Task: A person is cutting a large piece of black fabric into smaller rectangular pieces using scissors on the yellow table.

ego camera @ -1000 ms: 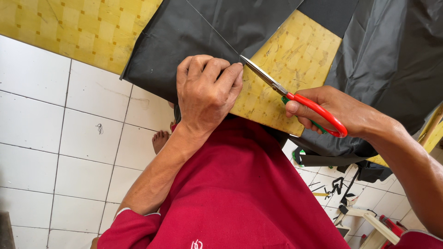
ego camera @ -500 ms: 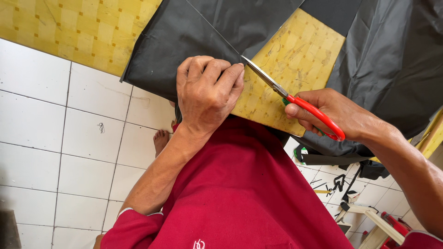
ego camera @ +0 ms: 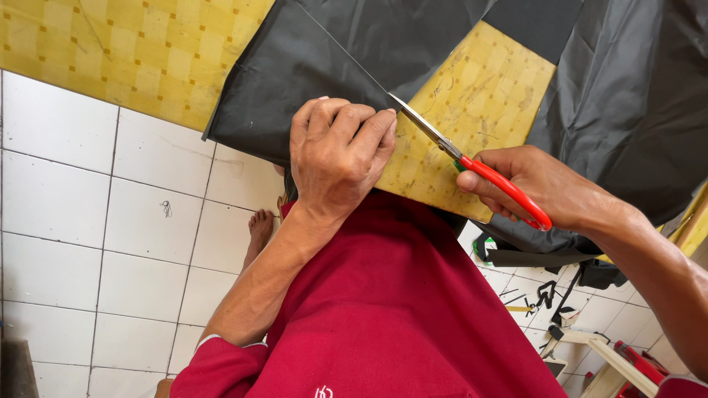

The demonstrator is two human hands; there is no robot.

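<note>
While the left hand lies knuckles-up on the black fabric, fingers curled and pressing the cloth flat against the worktop, the right hand is wrapped around the red handles of a pair of scissors. So the right one is clamped on the scissors, and the left isn't gripping anything, it's just bearing down on the cloth with the fingertips bent right at the cut edge.

The scissor blades point up and to the left, their tip sitting just beside the left fingertips, right where a thin straight line runs across the fabric. I can't tell if the blades are parted or closed, they look like one thin sliver from here.

The fabric sheet sits on the yellow checked worktop, its lower corner hanging over the edge toward the white tiled floor. A second, bigger heap of dark, slightly shiny fabric is bunched up on the right side, well apart from the left hand but just above the right wrist.

The person is in a red shirt, and a bare foot shows on the tiles below the worktop edge. Down in the lower right there are some black scraps on the floor
</note>
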